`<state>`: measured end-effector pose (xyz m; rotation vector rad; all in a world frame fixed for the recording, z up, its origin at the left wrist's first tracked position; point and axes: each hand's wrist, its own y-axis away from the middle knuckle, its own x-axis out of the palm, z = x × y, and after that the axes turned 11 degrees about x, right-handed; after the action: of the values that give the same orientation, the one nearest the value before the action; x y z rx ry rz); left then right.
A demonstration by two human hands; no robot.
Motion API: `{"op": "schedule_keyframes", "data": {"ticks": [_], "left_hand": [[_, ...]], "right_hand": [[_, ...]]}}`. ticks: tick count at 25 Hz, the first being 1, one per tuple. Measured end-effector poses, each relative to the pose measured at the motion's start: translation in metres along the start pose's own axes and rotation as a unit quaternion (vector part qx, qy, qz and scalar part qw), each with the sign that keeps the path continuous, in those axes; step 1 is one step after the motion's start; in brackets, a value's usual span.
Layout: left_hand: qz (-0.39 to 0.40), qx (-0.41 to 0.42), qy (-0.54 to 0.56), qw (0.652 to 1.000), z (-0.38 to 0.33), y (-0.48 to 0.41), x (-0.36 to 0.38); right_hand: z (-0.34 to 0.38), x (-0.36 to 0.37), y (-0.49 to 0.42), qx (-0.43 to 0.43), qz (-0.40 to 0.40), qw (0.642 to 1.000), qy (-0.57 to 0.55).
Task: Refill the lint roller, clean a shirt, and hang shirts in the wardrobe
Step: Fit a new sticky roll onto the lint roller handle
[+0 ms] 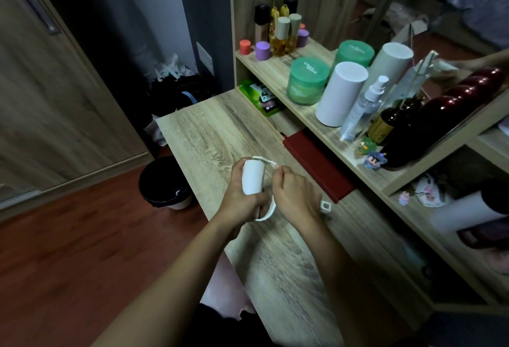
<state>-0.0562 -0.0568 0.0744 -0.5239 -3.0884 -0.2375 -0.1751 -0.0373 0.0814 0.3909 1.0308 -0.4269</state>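
A white lint roller [253, 177] is held over the wooden desk [209, 137]. My left hand [241, 199] grips the roller around its lower end, and the white curved handle [268, 213] loops out below between my hands. My right hand [293, 193] pinches a thin white strip [264, 159] that arcs over the top of the roll. No shirt is in view.
A black bin [162, 182] stands on the floor left of the desk. A dark red notebook [316, 164] and a small white cube [325, 205] lie near my right hand. Shelves at right hold green jars [307, 80], a white cylinder [340, 93], bottles and figurines. A wardrobe door [55, 93] is at left.
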Motion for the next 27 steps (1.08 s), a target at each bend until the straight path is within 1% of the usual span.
{"op": "schedule_keyframes", "data": {"ticks": [2, 4, 5, 7, 8, 9, 12, 15, 18, 22, 27], "left_hand": [[-0.005, 0.001, -0.043, 0.999, 0.001, -0.003, -0.003], [-0.023, 0.026, -0.108, 0.994, -0.001, -0.006, -0.008], [-0.03, 0.047, -0.145, 0.988, -0.001, -0.007, -0.012], [-0.037, 0.081, -0.197, 0.976, -0.002, -0.009, -0.021], [-0.039, 0.095, -0.215, 0.971, -0.002, -0.009, -0.025], [-0.04, 0.108, -0.236, 0.965, -0.002, -0.009, -0.027], [-0.041, 0.163, -0.32, 0.932, -0.002, -0.001, -0.023], [-0.054, 0.213, -0.331, 0.918, -0.002, 0.005, -0.016], [-0.044, 0.231, -0.354, 0.905, -0.005, 0.001, -0.017], [-0.026, 0.262, -0.4, 0.878, -0.009, -0.002, -0.018], [0.001, 0.293, -0.417, 0.86, -0.006, -0.001, -0.023]], "right_hand": [[-0.004, -0.003, -0.001, -0.034, 0.004, 0.998, -0.044], [-0.013, -0.007, -0.005, -0.06, 0.072, 0.987, -0.128], [-0.019, -0.009, -0.007, -0.058, 0.112, 0.981, -0.151], [-0.033, -0.009, -0.007, -0.053, 0.164, 0.978, -0.118], [-0.039, -0.006, -0.005, -0.05, 0.169, 0.98, -0.093], [-0.044, -0.002, -0.002, -0.052, 0.16, 0.982, -0.079], [-0.049, 0.009, 0.009, -0.065, 0.097, 0.99, -0.081], [-0.051, 0.012, 0.011, -0.061, 0.066, 0.993, -0.08], [-0.05, 0.008, 0.012, -0.052, 0.078, 0.99, -0.107], [-0.049, 0.009, 0.015, -0.042, 0.085, 0.986, -0.135], [-0.047, 0.008, 0.022, -0.017, 0.136, 0.976, -0.172]]}}
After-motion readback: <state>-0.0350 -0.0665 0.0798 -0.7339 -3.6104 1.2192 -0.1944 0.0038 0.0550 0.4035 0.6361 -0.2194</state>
